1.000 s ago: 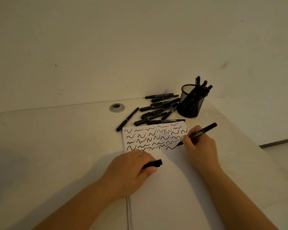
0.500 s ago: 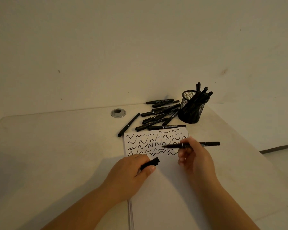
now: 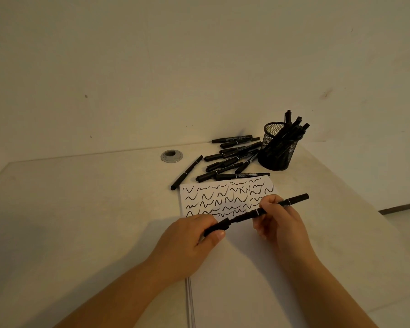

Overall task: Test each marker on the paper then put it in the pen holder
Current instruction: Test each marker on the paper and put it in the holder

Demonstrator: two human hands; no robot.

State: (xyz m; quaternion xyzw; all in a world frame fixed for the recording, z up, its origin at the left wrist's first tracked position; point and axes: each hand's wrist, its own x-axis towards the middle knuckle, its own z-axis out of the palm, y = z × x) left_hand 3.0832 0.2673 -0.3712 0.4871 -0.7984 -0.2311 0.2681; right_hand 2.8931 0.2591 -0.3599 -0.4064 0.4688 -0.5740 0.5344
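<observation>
My right hand [image 3: 278, 223] pinches a black marker [image 3: 270, 209] held level above the white paper [image 3: 242, 261]. My left hand [image 3: 187, 240] grips the marker's cap [image 3: 217, 227], which sits at or on the marker's left tip. Black squiggles [image 3: 225, 197] fill the paper's far part. The black mesh pen holder [image 3: 278, 147] stands at the back right with several markers in it. A pile of loose black markers [image 3: 232, 159] lies just left of the holder, beyond the paper.
One marker [image 3: 187, 172] lies apart, slanted, left of the pile. A round grey cable grommet [image 3: 171, 155] sits in the desk near the wall. The desk's right edge [image 3: 365, 209] runs diagonally past the holder, with floor beyond it.
My right hand lifted the marker off the paper, turned it level and brought its tip leftward to the cap in my left hand. My left hand rose slightly to meet it.
</observation>
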